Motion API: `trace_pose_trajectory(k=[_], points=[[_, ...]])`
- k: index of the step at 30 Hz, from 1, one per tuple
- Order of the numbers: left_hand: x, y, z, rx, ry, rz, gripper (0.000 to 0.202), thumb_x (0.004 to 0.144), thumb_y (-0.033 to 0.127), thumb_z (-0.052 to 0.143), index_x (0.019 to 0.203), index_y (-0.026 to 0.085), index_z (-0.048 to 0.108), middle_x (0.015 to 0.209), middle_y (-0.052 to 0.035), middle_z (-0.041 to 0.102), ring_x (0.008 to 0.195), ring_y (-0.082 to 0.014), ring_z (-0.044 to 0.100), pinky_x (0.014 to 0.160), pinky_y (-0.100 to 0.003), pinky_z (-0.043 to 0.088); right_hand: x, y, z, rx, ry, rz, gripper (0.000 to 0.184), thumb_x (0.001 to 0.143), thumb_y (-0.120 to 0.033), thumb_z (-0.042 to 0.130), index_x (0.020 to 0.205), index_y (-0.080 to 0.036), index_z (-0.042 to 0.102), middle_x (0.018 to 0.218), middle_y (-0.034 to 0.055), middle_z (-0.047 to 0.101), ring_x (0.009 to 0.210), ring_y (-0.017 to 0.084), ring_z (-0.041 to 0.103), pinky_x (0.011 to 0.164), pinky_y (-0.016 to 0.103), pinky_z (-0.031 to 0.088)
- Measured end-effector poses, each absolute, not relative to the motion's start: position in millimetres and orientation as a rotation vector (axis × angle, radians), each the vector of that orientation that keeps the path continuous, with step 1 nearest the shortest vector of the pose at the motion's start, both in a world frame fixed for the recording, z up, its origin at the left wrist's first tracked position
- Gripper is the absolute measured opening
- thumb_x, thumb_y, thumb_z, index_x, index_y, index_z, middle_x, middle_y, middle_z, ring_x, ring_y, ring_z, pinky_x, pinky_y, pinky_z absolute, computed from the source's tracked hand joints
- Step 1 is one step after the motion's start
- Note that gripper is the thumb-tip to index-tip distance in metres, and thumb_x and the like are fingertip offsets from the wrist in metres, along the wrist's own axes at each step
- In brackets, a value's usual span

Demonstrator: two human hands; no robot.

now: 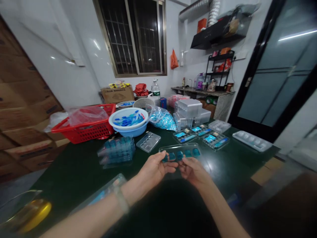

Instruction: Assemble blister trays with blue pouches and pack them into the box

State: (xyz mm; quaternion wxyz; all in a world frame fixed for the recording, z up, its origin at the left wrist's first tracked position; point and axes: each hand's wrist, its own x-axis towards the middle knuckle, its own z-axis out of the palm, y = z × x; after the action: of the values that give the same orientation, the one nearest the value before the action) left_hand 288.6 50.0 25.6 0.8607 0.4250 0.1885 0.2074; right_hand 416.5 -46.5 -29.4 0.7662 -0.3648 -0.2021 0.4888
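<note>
Above a dark green table (74, 172), both my hands hold one clear plastic blister tray (182, 152) with several blue pieces seated in its pockets. My left hand (155, 170) pinches the tray's near left edge, thumb on top. My right hand (194, 172) grips the near edge just beside it, fingers curled. An empty clear tray (148, 141) lies just beyond, and a stack of filled trays (117, 150) sits to the left.
A blue-and-white bowl (128, 121) of blue parts and a red basket (86, 127) stand at the back left. A bag of blue pieces (162, 119), clear boxes (190, 112) and filled trays (201, 134) lie behind. A white tray (251, 140) sits at right.
</note>
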Motion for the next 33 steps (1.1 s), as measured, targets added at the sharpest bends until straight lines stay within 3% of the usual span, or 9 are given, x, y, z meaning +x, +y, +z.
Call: trace_pose_trajectory(k=[7,13,19,25,29,33], points=[[286.5,32.7,19.7,0.928,0.350,0.462,0.019,0.086,0.023,0.052,0.091,0.005,0.057,0.089,-0.0186,0.065,0.068,-0.0218,0.066,0.055,-0.027,0.052,422.0,-57.3,-38.5,-0.740,-0.375,1.156,0.019,0.062,-0.029,0.079,0.065,-0.016,0.065,0.063,-0.0010,0.061,0.052,0.007,0.052,0.045,0.018,0.037],[285.6,23.4,17.8,0.943,0.328,0.490,0.019,0.086,0.024,0.051,0.089,0.006,0.056,0.088,-0.0176,0.064,0.070,-0.0221,0.066,0.056,-0.027,0.052,423.4,-62.5,-37.9,-0.702,-0.378,1.121,0.021,0.060,-0.026,0.077,0.077,-0.020,0.067,0.082,0.0043,0.069,0.074,0.018,0.062,0.060,0.028,0.047],[282.8,23.9,20.7,0.927,0.461,0.516,0.013,0.085,0.021,0.052,0.086,0.008,0.055,0.084,-0.0142,0.063,0.068,-0.0235,0.066,0.055,-0.029,0.052,438.1,-67.2,-51.0,-0.865,-0.173,0.877,0.025,0.051,-0.022,0.079,0.063,-0.017,0.058,0.056,-0.0015,0.059,0.052,0.013,0.056,0.043,0.021,0.039],[282.3,33.2,-6.3,0.903,0.711,0.487,0.009,0.084,0.019,0.053,0.082,0.010,0.051,0.078,-0.0125,0.061,0.072,-0.0268,0.066,0.059,-0.033,0.053,473.7,-113.8,-64.7,-1.024,0.008,0.478,0.039,0.043,-0.018,0.082,0.073,-0.018,0.057,0.052,-0.0047,0.056,0.047,0.011,0.053,0.039,0.019,0.037],[287.7,27.5,-26.1,0.944,0.888,0.444,0.015,0.082,0.023,0.058,0.085,0.011,0.049,0.085,-0.0135,0.060,0.072,-0.0253,0.066,0.061,-0.035,0.053,475.6,-146.7,-53.0,-1.031,-0.022,0.341,0.040,0.048,-0.020,0.082,0.081,-0.019,0.060,0.060,-0.0038,0.058,0.051,0.010,0.053,0.040,0.018,0.037],[287.1,25.2,-32.2,1.086,1.089,0.433,0.023,0.078,0.030,0.063,0.091,0.014,0.052,0.100,-0.0149,0.058,0.084,-0.0267,0.061,0.059,-0.033,0.049,451.7,-150.9,-38.2,-0.989,-0.160,0.523,0.037,0.056,-0.026,0.082,0.086,-0.019,0.061,0.055,-0.0042,0.053,0.050,0.008,0.050,0.040,0.017,0.035]])
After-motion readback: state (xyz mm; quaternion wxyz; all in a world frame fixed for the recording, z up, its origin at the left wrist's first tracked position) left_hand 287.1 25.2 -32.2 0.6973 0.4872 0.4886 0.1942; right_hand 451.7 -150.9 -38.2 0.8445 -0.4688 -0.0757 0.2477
